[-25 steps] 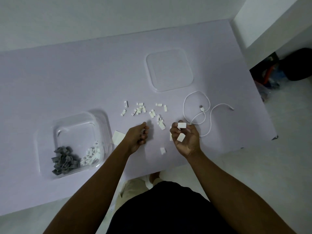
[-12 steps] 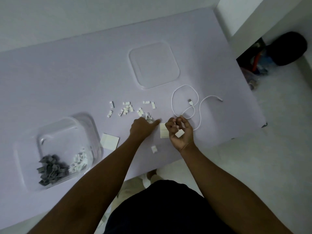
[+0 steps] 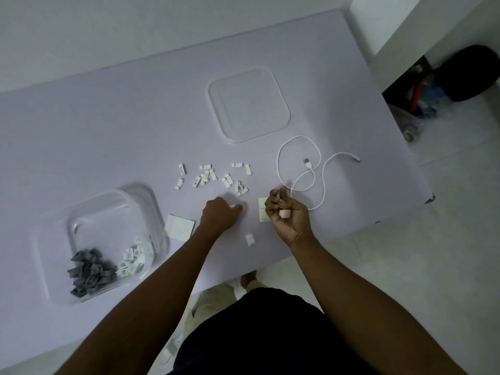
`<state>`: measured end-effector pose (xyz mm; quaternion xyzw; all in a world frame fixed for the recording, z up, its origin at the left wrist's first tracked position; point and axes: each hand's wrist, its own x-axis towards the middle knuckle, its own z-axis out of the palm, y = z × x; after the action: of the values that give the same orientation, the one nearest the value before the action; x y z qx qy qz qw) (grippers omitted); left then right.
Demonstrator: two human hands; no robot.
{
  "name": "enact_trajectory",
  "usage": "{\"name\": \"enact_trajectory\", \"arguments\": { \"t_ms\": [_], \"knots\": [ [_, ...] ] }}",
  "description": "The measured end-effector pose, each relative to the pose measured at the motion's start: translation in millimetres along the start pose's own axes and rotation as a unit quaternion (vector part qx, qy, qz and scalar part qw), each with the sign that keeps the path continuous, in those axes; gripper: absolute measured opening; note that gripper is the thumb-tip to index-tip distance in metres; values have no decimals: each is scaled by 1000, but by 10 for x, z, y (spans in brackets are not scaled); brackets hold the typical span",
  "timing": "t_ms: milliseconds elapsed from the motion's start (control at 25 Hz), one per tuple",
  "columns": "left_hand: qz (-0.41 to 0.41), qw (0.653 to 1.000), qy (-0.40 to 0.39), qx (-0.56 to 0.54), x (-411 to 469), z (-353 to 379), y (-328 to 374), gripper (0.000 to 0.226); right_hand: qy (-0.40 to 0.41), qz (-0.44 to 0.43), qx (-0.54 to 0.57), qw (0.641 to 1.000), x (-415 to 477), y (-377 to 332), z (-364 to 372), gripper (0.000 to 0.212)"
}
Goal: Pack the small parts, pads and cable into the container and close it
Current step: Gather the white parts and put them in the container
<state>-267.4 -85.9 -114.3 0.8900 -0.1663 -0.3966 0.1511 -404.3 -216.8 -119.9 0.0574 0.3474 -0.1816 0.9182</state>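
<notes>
Your left hand (image 3: 220, 215) rests knuckles-up on the table (image 3: 108, 125) near the front edge, fingers curled together w/ the tips pressed down on a small white bit; can't tell if it's pinched or just touched. Your right hand (image 3: 288, 215) sits palm-up just beside it, fingers curled in, cupping a small white part (image 3: 284, 213) against the palm, index and thumb raised.

A pad (image 3: 263, 209) lies flat between your two hands, partly hidden by the right-hand fingers. A second pad (image 3: 179, 225) lies left of your left wrist, just beside the container (image 3: 151, 201). That container is clear, open, near the front-left part of the surface, w/ grey parts (image 3: 89, 272) and a few white parts (image 3: 132, 258) piled in its near side.

Loose white parts (image 3: 208, 174) are scattered mid-surface, just beyond your hands; one more (image 3: 250, 239) sits alone near the front edge between your forearms. The cable (image 3: 300, 169) lies in loose loops toward the right edge, near your right fingertips. The clear lid (image 3: 249, 104) lies flat behind the parts, toward the back, well apart from the container.
</notes>
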Motion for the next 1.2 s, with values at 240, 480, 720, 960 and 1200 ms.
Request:
{"name": "enact_trajectory", "arguments": {
  "t_ms": [240,480,720,960,1200],
  "knots": [
    [-14,993,64,98,-128,-129,-216,43,107,3,-454,885,-34,118,96,10],
    [7,993,81,85,-110,-122,-297,50,-2,-38,-870,492,-247,282,-198,52],
    [19,997,64,47,-139,-143,-317,44,-33,-104,-928,357,-349,516,-311,37],
    [8,998,13,-58,-133,-175,-388,43,86,-32,-803,589,-288,441,-212,20],
    [-14,992,-2,-122,-156,-365,-432,54,67,73,-385,918,-361,287,17,21]
  ]
}}
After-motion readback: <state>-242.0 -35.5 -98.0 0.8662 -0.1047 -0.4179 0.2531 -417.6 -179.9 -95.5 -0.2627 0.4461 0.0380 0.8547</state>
